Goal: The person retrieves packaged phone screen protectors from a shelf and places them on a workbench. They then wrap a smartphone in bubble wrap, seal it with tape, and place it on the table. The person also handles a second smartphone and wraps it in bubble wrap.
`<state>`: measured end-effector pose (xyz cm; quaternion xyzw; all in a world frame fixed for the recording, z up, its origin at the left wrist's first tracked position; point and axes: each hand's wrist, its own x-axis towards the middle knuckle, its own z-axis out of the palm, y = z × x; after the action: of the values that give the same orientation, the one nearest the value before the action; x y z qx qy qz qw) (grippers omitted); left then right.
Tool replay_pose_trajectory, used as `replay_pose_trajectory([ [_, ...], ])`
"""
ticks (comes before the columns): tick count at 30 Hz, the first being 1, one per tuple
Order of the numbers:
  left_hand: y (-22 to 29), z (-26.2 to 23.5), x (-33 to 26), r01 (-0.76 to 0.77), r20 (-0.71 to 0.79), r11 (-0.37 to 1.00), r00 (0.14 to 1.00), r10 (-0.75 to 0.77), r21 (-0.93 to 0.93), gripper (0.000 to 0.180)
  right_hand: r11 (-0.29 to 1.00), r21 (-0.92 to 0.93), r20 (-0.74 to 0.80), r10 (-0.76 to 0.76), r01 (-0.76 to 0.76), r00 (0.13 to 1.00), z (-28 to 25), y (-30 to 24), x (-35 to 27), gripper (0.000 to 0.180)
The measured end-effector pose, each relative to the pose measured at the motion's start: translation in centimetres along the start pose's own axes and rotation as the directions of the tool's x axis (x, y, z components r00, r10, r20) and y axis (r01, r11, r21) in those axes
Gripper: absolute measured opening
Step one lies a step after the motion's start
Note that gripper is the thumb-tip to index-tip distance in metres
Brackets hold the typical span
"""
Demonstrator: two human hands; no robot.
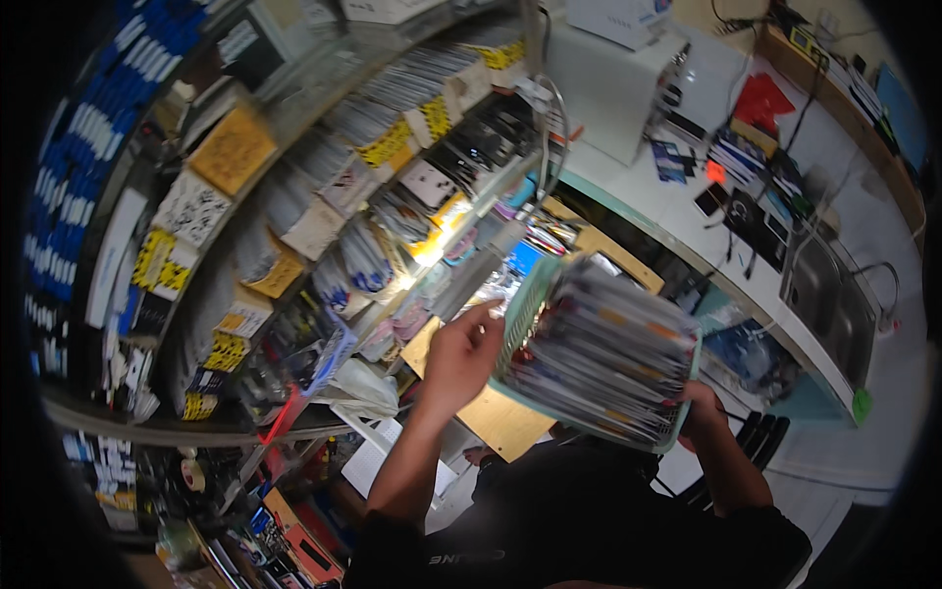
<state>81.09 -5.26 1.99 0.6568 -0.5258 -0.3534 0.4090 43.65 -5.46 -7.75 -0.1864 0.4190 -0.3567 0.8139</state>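
Note:
A pale green plastic basket is tilted in front of my body, raised off the surfaces below. It is packed with many thin, flat, upright packets, blurred by motion. My left hand is at its left rim, fingers curled against the edge; part of that contact is hard to see. My right hand grips the right end of the basket near the lower corner, its fingers partly hidden behind the wall.
Shelves on the left carry boxes of thin packets. A lamp glows beneath them. A wooden desk lies below the basket. On the right, a white counter holds phones, cables and a steel sink. A black chair stands nearby.

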Motion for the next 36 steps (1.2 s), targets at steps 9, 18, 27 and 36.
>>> replay_pose_trajectory([
  [9,-0.9,-4.4,-8.9,-0.313,-0.528,0.944,0.822,0.214,-0.105,0.015,0.863,0.287,0.503,-0.504,0.415,0.702,24.6,-8.9,9.0,0.029],
  [18,-17.3,3.2,-25.4,0.251,-0.491,0.824,0.701,-0.516,-0.508,0.015,0.897,0.235,0.459,-0.443,0.376,0.770,46.6,-12.1,17.3,0.027],
  [27,-16.6,2.5,-22.8,0.235,-0.484,0.897,0.776,-0.405,-0.373,0.016,0.890,-0.128,0.696,-0.233,0.437,0.679,42.5,-9.3,17.5,0.057],
  [36,-8.7,-3.2,-12.4,0.058,-0.511,0.989,0.859,0.019,0.135,0.011,0.828,-0.391,0.209,-0.344,0.401,0.915,14.0,-9.4,16.7,0.036],
])
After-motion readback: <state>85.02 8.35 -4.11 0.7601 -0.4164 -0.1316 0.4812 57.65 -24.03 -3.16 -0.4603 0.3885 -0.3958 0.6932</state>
